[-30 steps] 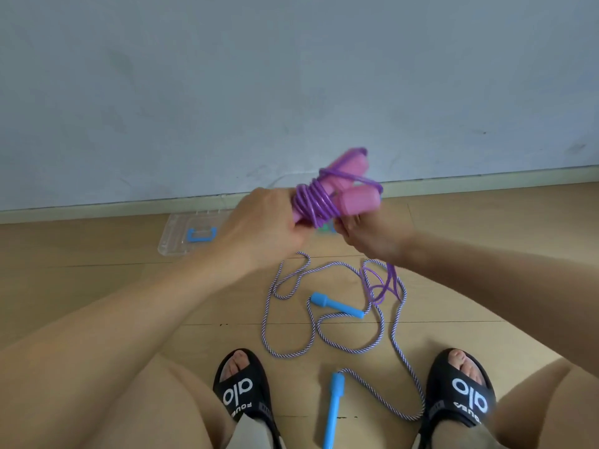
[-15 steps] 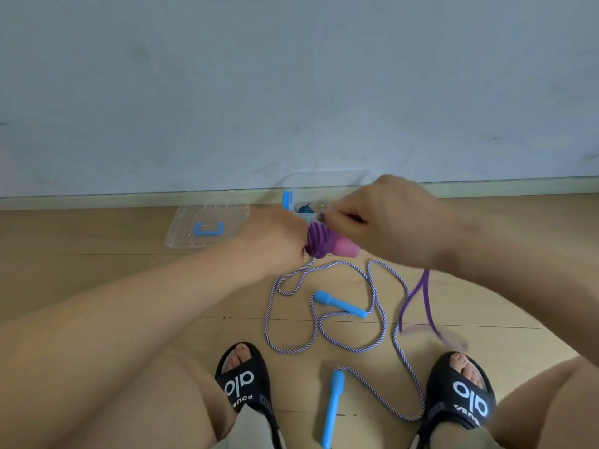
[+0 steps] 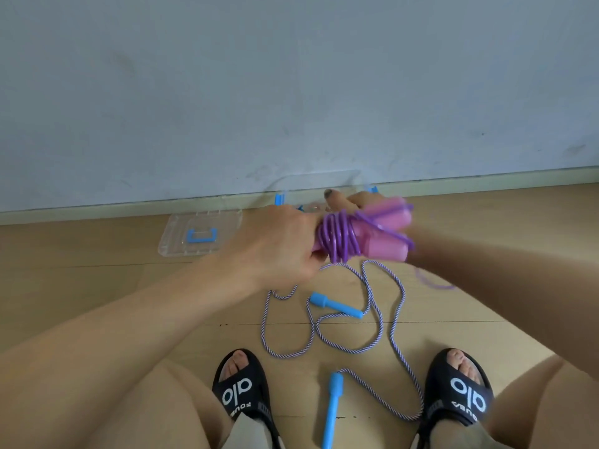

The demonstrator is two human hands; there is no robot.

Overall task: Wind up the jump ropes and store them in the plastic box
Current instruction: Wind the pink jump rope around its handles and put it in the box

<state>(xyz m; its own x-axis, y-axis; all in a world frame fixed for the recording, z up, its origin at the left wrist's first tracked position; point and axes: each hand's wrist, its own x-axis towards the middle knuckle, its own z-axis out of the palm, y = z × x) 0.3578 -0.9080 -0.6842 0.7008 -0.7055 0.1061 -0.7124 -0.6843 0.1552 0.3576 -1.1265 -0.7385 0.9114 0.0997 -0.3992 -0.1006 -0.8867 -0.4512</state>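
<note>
My left hand [image 3: 278, 244] grips the left end of two pink handles [image 3: 385, 234] held side by side. The purple jump rope [image 3: 338, 241] is coiled tightly round them, with one strand crossing the handles' right end. My right hand [image 3: 358, 199] sits behind the handles, mostly hidden, and holds the purple cord. A blurred loose purple tail [image 3: 434, 281] hangs below my right forearm. The clear plastic box [image 3: 319, 184] stands open against the wall behind my hands. A second rope with a striped cord [image 3: 376, 319] and blue handles [image 3: 335, 305] [image 3: 330, 413] lies loose on the floor.
The box's clear lid [image 3: 175, 241] with a blue handle lies flat on the wood floor to the left. My feet in black slides [image 3: 243, 396] [image 3: 460, 390] flank the striped rope. A grey wall and skirting board close off the far side.
My right hand has swung from on top of the handles to behind them, carrying the purple cord round. The hanging tail has grown shorter. The bundle has risen slightly.
</note>
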